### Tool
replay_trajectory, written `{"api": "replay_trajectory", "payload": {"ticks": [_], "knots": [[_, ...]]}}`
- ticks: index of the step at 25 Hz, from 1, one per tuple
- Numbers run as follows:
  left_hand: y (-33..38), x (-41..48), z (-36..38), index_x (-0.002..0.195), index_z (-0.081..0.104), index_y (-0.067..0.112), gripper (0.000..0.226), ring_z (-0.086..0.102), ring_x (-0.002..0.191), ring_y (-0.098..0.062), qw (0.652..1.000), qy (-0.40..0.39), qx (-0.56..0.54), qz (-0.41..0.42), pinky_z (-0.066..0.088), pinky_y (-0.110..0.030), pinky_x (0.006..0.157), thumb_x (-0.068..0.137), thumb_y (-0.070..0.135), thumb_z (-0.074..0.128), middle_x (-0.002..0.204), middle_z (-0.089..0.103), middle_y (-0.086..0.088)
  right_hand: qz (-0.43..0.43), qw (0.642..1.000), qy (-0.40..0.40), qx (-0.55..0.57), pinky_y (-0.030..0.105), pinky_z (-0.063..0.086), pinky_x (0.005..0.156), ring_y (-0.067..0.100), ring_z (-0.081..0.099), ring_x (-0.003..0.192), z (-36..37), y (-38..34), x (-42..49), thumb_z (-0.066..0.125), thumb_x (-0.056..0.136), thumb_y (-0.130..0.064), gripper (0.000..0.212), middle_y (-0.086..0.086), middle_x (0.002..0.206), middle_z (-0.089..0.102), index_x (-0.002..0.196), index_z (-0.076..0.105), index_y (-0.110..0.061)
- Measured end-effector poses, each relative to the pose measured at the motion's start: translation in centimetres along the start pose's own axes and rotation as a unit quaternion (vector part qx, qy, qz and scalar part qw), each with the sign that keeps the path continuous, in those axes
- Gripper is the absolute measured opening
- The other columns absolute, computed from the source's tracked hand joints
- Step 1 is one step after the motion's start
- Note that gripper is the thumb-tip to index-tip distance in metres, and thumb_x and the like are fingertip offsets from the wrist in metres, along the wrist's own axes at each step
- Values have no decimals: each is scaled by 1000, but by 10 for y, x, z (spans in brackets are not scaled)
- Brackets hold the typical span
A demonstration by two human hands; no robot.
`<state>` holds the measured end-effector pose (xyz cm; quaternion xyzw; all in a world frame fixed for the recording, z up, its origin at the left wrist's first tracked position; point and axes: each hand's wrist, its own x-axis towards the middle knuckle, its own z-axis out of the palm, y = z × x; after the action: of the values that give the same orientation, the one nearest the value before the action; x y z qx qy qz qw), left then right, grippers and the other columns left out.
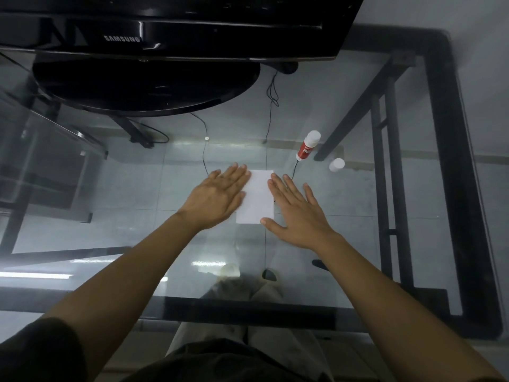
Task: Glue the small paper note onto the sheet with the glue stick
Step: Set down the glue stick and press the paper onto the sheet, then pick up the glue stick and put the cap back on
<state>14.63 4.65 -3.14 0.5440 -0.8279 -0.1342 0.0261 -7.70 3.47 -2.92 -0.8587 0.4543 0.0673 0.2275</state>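
A white paper sheet (257, 198) lies flat on the glass table. My left hand (217, 197) rests palm down over its left edge, fingers spread. My right hand (296, 213) lies palm down over its right edge, thumb at the lower right corner. Neither hand holds anything. I cannot tell a separate small note apart from the sheet. A red and white glue stick (308, 146) stands upright beyond the right hand, apart from it. A small white cap (336, 164) sits on the glass to its right.
A black monitor (165, 26) with its round base (146, 84) stands at the far left of the glass table (110, 188). Thin cables (271, 106) hang behind. The black table frame (451, 161) runs along the right and near edges. Legs and feet show beneath the glass.
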Motion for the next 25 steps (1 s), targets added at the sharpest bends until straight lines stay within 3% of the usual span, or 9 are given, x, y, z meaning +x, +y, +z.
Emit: {"api": "replay_trajectory", "payload": {"ticks": [2,6,9,12,14,17,20,25], "knots": [[7,0,-5,137,34,0,46,30,135,-35,997,28,-22,-67,26,-45,109,98,23,41,144,37,-22,1,1000,2,-2,42,-11,111,10,-21,137,0,0,1,27,87,-63,78,-6,154,-14,143,-11,-24],[34,-9,-1,116,58,-3,37,57,109,-42,995,70,-45,-55,51,-53,88,86,17,64,118,62,-25,7,1000,15,-2,42,-11,112,10,-20,137,2,-1,-1,28,88,-61,77,-6,154,-14,143,-11,-24],[39,-8,-5,112,61,-1,34,56,105,-41,990,77,-72,-96,51,-50,84,83,16,66,116,63,-23,11,999,36,13,41,-10,112,10,-13,139,3,-4,-1,35,87,-58,77,-6,155,-6,144,-3,-24],[42,-1,-9,116,58,1,37,50,109,-39,985,66,-90,-128,47,-48,87,84,18,64,122,58,-21,15,992,81,98,41,-1,113,13,7,141,-1,-6,-2,49,84,-49,74,-3,154,15,143,14,-22],[46,3,-11,120,55,3,39,47,111,-37,984,56,-96,-141,44,-47,90,85,20,61,125,53,-20,44,983,126,129,39,6,113,15,15,139,-2,-2,-11,49,87,-44,67,0,153,21,142,18,-20],[53,6,-17,118,52,4,39,48,107,-34,974,93,-129,-162,42,-43,86,84,20,61,122,52,-18,127,975,158,88,34,-1,112,17,3,141,3,7,-29,34,93,-45,62,2,155,11,144,11,-17],[63,24,-26,117,52,5,36,50,108,-31,958,153,-186,-156,41,-37,90,85,19,61,120,56,-17,186,971,135,62,32,-12,109,13,-14,137,7,14,-40,16,90,-53,67,0,154,-7,144,-2,-18],[84,92,-33,129,47,8,53,50,117,-28,943,112,-273,-157,40,-38,98,85,31,65,129,55,-15,230,967,109,27,34,-15,108,14,-22,134,17,17,-42,8,88,-55,70,4,155,-11,143,-8,-16]]}}
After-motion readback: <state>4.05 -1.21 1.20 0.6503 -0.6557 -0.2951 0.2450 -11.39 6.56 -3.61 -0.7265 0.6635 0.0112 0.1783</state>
